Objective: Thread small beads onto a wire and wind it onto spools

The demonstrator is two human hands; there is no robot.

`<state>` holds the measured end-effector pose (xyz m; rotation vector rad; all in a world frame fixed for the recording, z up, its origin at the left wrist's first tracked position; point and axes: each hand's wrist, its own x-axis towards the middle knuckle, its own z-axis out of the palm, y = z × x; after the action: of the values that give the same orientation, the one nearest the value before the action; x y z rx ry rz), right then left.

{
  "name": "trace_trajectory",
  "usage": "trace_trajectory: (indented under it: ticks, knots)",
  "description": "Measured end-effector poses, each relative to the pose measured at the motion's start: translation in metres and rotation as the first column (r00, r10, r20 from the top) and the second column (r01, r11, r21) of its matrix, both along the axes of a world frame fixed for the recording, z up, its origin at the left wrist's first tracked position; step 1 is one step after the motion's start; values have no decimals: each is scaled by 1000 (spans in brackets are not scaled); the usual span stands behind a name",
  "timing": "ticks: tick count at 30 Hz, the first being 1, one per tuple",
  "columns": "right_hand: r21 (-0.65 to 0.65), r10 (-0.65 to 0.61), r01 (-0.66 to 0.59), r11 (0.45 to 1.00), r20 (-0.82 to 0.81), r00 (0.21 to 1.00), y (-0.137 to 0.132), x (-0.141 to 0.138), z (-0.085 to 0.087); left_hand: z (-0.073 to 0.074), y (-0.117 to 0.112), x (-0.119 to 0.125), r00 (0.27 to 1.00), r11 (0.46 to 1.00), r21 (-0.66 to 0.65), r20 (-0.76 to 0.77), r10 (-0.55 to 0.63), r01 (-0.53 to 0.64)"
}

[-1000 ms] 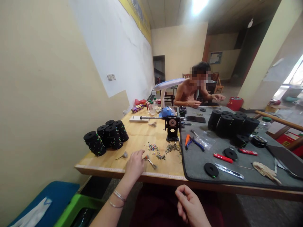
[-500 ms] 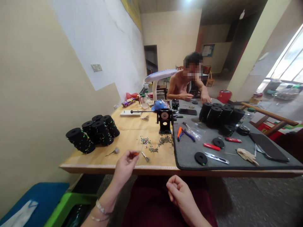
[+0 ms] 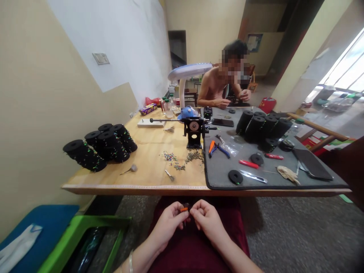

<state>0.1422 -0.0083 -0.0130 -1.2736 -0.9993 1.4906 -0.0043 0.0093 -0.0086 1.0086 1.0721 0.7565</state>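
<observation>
Left-hand fingers [image 3: 175,209] and right-hand fingers [image 3: 196,207] clamp an orange piece [image 3: 184,209] below the wooden table [image 3: 148,168]

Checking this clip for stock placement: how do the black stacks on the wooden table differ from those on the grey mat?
The table stacks stand on the wooden table, at the left; the mat stacks stand on the grey mat, at the right. The table stacks show bright coloured flecks, while the mat stacks look plainer. Both are black, cylindrical and closely grouped.

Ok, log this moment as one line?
left hand | right hand | both pinching small orange-tipped item | held over lap
</observation>
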Motion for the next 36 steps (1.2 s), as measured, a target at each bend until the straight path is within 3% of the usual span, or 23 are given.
trace_trajectory:
  ticks: [12,21,30,36]
  knots:
    - [41,-18,13,999,122,992,1,0,-3,3,-4,4,999,997,63,-22,-32,33]
    - [20,-2,0,1000,83,997,1,0,0,7,-3,6,1000,998,61,-5,-24,25]
    - [4,3,-4,1000,47,999,2,0,-4,2,-5,4,963,987,-161,268,38,6]
    - [-29,12,-12,999,4,1000,2,0,-9,1,-4,3,947,983,-168,320,-11,68]
